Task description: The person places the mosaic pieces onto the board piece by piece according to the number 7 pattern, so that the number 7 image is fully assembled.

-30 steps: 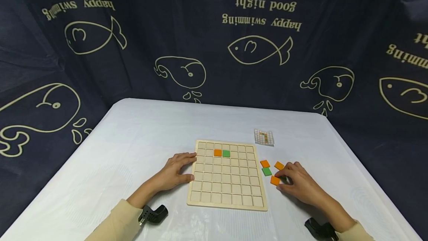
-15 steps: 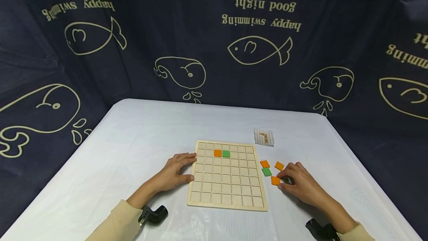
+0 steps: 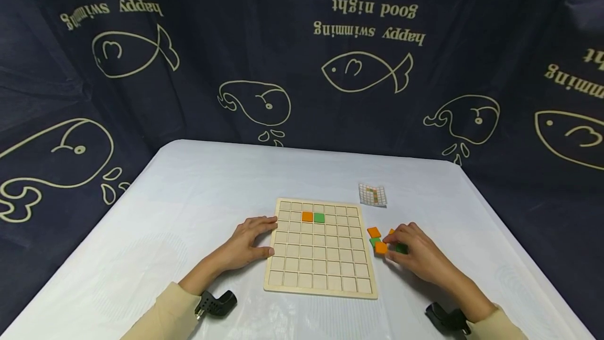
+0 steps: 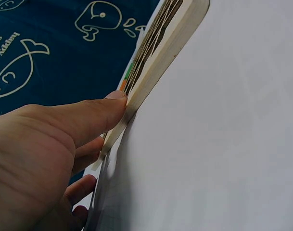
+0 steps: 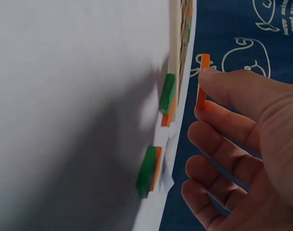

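My right hand pinches an orange square tile by its edges between thumb and forefinger. In the right wrist view that orange tile is raised off the table, seen edge-on. Below it lie a green tile and another green tile, each with an orange one behind. My left hand rests against the left edge of a wooden grid board, fingers spread. The thumb touches its rim. In the board's second row sit an orange tile and a green tile, side by side.
A small creased paper card printed with a coloured grid lies beyond the board's right corner. A loose orange tile lies close to the board's right edge. A dark curtain hangs behind the white table.
My right hand has lifted the orange tile and moved it slightly left toward the board, uncovering more of a green tile underneath. The left hand has stayed in place.
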Tool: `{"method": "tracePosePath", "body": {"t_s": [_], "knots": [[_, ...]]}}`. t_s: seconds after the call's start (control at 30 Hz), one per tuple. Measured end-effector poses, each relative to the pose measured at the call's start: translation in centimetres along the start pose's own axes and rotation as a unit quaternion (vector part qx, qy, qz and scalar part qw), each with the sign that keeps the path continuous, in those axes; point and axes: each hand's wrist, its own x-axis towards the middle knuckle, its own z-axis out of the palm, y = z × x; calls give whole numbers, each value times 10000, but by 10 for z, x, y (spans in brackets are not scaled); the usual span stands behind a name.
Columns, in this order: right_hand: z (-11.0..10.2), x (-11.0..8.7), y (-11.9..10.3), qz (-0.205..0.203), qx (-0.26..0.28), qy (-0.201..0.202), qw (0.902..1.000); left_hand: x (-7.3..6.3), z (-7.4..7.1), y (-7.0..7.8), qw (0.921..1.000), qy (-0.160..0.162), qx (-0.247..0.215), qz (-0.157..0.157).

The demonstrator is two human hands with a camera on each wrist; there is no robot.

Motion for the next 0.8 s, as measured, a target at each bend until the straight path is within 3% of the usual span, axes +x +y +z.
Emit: {"method": "tracePosePath", "body": {"t_s": [0.6, 0.8], "knots": [[-1, 30, -19, -352, 612, 88, 9975, 0, 1, 0, 10000, -23, 6, -85], [2, 41, -26, -570, 529, 216, 9967, 0, 1, 1, 10000, -8, 56, -76]]}}
